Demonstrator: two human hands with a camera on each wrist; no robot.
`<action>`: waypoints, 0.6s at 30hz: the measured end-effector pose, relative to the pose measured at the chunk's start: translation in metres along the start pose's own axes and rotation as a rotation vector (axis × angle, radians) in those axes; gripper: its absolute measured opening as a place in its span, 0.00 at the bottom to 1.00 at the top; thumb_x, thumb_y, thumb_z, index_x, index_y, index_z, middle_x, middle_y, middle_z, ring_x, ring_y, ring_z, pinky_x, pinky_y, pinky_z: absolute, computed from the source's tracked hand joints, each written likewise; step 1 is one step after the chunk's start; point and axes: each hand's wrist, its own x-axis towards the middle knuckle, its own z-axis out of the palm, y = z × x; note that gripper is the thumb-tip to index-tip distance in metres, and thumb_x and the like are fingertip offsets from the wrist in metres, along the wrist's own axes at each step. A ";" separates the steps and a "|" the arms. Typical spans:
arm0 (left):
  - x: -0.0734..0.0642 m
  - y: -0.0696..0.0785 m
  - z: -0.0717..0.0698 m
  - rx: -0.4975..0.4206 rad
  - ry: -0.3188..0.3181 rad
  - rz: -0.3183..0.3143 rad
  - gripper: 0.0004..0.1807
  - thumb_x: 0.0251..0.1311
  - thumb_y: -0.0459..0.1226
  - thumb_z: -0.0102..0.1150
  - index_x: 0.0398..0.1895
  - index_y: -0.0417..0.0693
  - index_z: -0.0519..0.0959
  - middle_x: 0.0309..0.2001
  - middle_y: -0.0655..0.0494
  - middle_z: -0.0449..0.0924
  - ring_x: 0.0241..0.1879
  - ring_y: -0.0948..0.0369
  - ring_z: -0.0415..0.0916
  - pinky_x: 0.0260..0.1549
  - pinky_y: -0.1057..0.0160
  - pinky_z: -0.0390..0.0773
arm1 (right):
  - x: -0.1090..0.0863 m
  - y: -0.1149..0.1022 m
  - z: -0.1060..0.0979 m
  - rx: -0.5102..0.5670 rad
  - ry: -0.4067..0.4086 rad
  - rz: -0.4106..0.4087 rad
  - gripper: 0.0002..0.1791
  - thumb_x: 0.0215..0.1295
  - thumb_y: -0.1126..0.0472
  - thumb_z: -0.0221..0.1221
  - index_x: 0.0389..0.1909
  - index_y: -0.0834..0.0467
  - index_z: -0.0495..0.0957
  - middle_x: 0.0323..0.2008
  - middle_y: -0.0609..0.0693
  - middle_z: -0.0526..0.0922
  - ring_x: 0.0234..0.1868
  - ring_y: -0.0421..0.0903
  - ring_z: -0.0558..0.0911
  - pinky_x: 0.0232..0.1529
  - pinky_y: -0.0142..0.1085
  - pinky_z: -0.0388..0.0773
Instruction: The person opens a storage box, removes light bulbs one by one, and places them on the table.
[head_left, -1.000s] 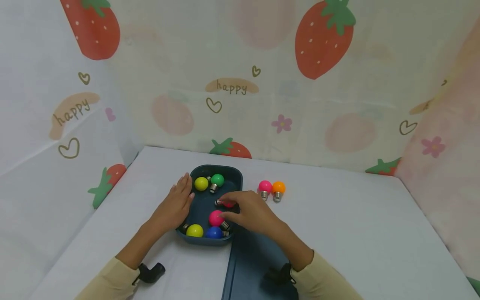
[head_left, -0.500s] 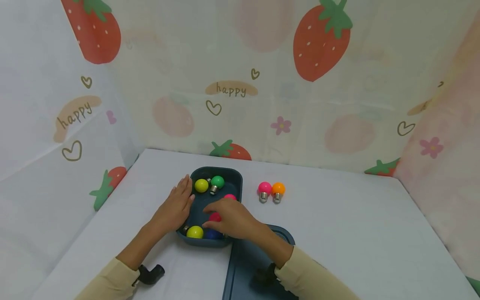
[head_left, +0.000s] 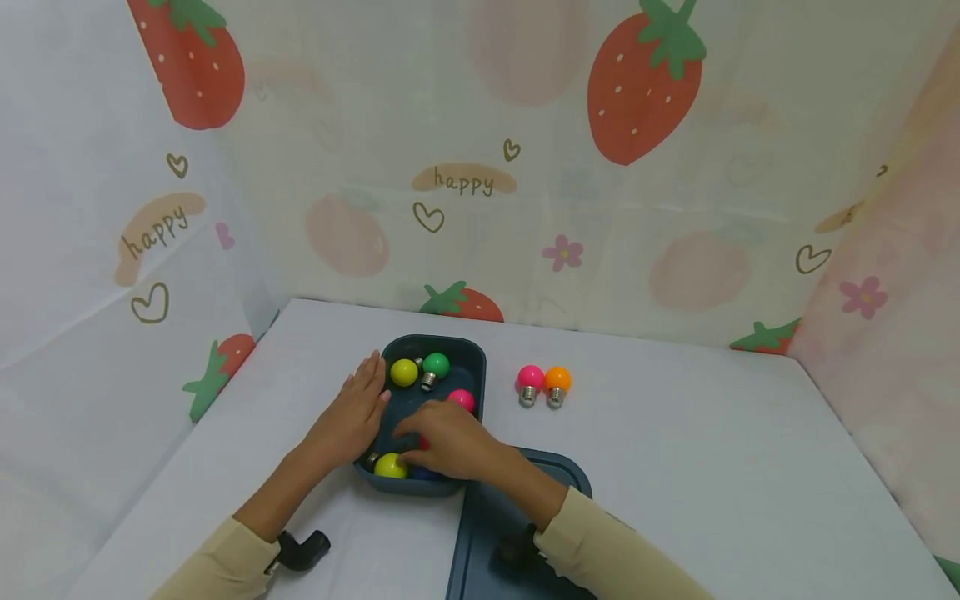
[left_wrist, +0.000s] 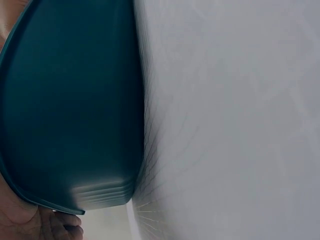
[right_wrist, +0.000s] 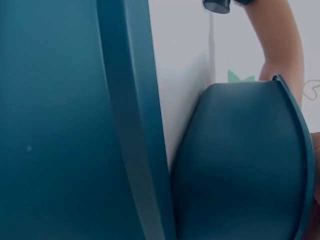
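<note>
Head view shows the dark blue bin [head_left: 408, 486] with bulbs in it, and the handling looks to be partway through: two bulbs, one pink [head_left: 531, 377] and one orange [head_left: 558, 380], lie side by side to the right of the bin, while most are inside it. Toward its far end lie a yellow bulb [head_left: 403, 372] and the green bulb [head_left: 436, 365]; another pink bulb [head_left: 461, 400] lies by its right wall; a second yellow one and the partly hidden blue bulb [head_left: 423, 473] lie at its near end. The right hand [head_left: 447, 439] reaches into the bin, thumb and forefinger apart, with a patch of red showing between them; I cannot tell whether its hidden fingers touch a bulb. The left hand [head_left: 347, 423] lies against the bin's left side, fingers straight and close together. A blue tray [head_left: 480, 533] sits just beside the bin's near right corner.
</note>
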 end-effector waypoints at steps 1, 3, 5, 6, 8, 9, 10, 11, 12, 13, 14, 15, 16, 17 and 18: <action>0.000 0.000 0.000 0.002 -0.001 -0.002 0.32 0.81 0.39 0.39 0.78 0.28 0.48 0.80 0.34 0.42 0.78 0.40 0.42 0.73 0.39 0.49 | 0.001 0.000 0.001 -0.001 -0.003 -0.004 0.19 0.65 0.49 0.69 0.55 0.51 0.86 0.49 0.43 0.88 0.50 0.39 0.81 0.50 0.26 0.77; 0.000 0.000 0.000 0.003 -0.002 -0.003 0.32 0.81 0.39 0.39 0.78 0.28 0.48 0.80 0.34 0.42 0.78 0.40 0.42 0.73 0.38 0.49 | 0.002 0.001 0.002 0.001 -0.006 -0.010 0.20 0.65 0.49 0.69 0.55 0.51 0.86 0.48 0.42 0.88 0.50 0.39 0.81 0.50 0.26 0.76; 0.000 0.000 0.000 0.001 -0.004 -0.005 0.32 0.81 0.39 0.39 0.78 0.28 0.47 0.80 0.34 0.41 0.78 0.40 0.42 0.73 0.38 0.49 | 0.003 0.001 0.003 -0.002 -0.007 -0.012 0.20 0.64 0.48 0.69 0.55 0.51 0.86 0.48 0.42 0.88 0.50 0.39 0.81 0.49 0.26 0.76; 0.000 0.000 0.000 -0.002 -0.005 -0.005 0.32 0.81 0.39 0.39 0.78 0.28 0.47 0.80 0.34 0.41 0.79 0.40 0.42 0.73 0.38 0.49 | 0.003 0.001 0.003 -0.006 -0.012 -0.015 0.21 0.64 0.47 0.69 0.55 0.50 0.86 0.48 0.41 0.88 0.50 0.38 0.80 0.49 0.26 0.76; 0.000 0.000 0.001 -0.006 -0.009 -0.007 0.32 0.81 0.39 0.39 0.78 0.28 0.47 0.80 0.34 0.41 0.79 0.40 0.42 0.73 0.38 0.48 | 0.005 0.001 0.003 -0.016 -0.023 -0.026 0.20 0.63 0.47 0.70 0.54 0.49 0.87 0.47 0.40 0.88 0.50 0.37 0.80 0.50 0.27 0.75; 0.000 0.000 0.001 -0.008 -0.011 -0.008 0.33 0.81 0.40 0.39 0.78 0.28 0.47 0.80 0.34 0.41 0.79 0.40 0.41 0.73 0.38 0.48 | 0.005 0.001 0.004 -0.021 -0.030 -0.033 0.20 0.63 0.47 0.70 0.54 0.48 0.87 0.47 0.39 0.88 0.50 0.37 0.79 0.50 0.28 0.74; 0.001 -0.001 0.002 -0.010 -0.012 -0.009 0.33 0.81 0.40 0.39 0.78 0.28 0.47 0.80 0.34 0.40 0.79 0.40 0.41 0.73 0.38 0.48 | 0.006 0.001 0.004 -0.023 -0.039 -0.039 0.20 0.63 0.47 0.70 0.54 0.48 0.87 0.47 0.38 0.88 0.50 0.37 0.79 0.51 0.29 0.74; 0.001 -0.001 0.002 -0.012 -0.014 -0.011 0.33 0.81 0.40 0.38 0.78 0.28 0.46 0.80 0.35 0.40 0.79 0.40 0.41 0.73 0.38 0.48 | 0.007 0.000 0.005 -0.025 -0.049 -0.048 0.20 0.62 0.47 0.70 0.54 0.48 0.87 0.48 0.38 0.88 0.51 0.37 0.79 0.53 0.31 0.74; 0.000 -0.001 0.002 -0.014 -0.012 -0.011 0.33 0.81 0.40 0.39 0.78 0.28 0.46 0.80 0.35 0.40 0.79 0.40 0.41 0.73 0.38 0.48 | 0.008 0.000 0.006 -0.028 -0.058 -0.057 0.20 0.62 0.48 0.71 0.54 0.48 0.87 0.48 0.37 0.88 0.51 0.37 0.79 0.54 0.33 0.74; 0.000 -0.001 0.002 -0.014 -0.013 -0.011 0.33 0.81 0.40 0.38 0.78 0.29 0.46 0.80 0.35 0.40 0.79 0.40 0.41 0.73 0.38 0.48 | 0.009 0.000 0.007 -0.028 -0.063 -0.064 0.20 0.62 0.48 0.71 0.54 0.48 0.87 0.48 0.37 0.88 0.52 0.36 0.80 0.56 0.36 0.74; 0.000 -0.001 0.003 -0.017 -0.012 -0.011 0.33 0.81 0.40 0.38 0.78 0.29 0.46 0.80 0.35 0.40 0.79 0.40 0.41 0.73 0.38 0.48 | 0.010 0.001 0.008 -0.028 -0.068 -0.069 0.21 0.62 0.48 0.71 0.55 0.48 0.87 0.49 0.37 0.88 0.52 0.36 0.80 0.57 0.37 0.74; 0.000 -0.001 0.003 -0.019 -0.011 -0.011 0.33 0.81 0.40 0.38 0.78 0.28 0.46 0.80 0.35 0.40 0.79 0.40 0.41 0.73 0.38 0.47 | 0.010 0.001 0.010 -0.025 -0.073 -0.073 0.21 0.61 0.49 0.72 0.55 0.48 0.87 0.49 0.37 0.87 0.52 0.36 0.80 0.57 0.38 0.74; 0.000 -0.001 0.003 -0.022 -0.010 -0.010 0.33 0.81 0.40 0.38 0.78 0.28 0.46 0.80 0.35 0.40 0.79 0.40 0.41 0.73 0.38 0.47 | 0.011 0.001 0.011 -0.021 -0.078 -0.076 0.21 0.61 0.49 0.72 0.55 0.49 0.86 0.49 0.37 0.87 0.53 0.36 0.81 0.58 0.40 0.74; 0.000 -0.001 0.003 -0.023 -0.010 -0.010 0.33 0.81 0.40 0.38 0.78 0.28 0.46 0.80 0.35 0.40 0.79 0.40 0.40 0.73 0.39 0.47 | 0.011 0.001 0.012 -0.020 -0.080 -0.078 0.22 0.61 0.49 0.72 0.55 0.49 0.86 0.50 0.38 0.87 0.53 0.36 0.81 0.58 0.40 0.74; 0.000 -0.001 0.004 -0.023 -0.010 -0.010 0.33 0.81 0.40 0.38 0.78 0.28 0.46 0.80 0.35 0.40 0.79 0.41 0.40 0.74 0.39 0.47 | 0.011 0.002 0.012 -0.016 -0.080 -0.081 0.22 0.61 0.49 0.72 0.56 0.49 0.86 0.50 0.38 0.87 0.53 0.35 0.81 0.58 0.39 0.74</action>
